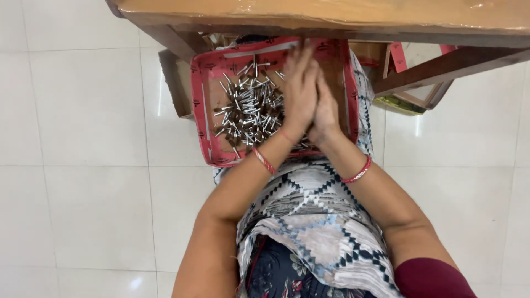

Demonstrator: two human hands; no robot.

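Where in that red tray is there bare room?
Tray: bare brown strip along its left wall, and some floor at the far right by the hands. Sticks crowd the middle. Left hand and right hand press together there.

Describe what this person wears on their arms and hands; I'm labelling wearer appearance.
Both forearms are bare. The left hand has a red bangle and a thin red thread at its wrist; the right hand has a red beaded bangle. A maroon sleeve covers the right upper arm.
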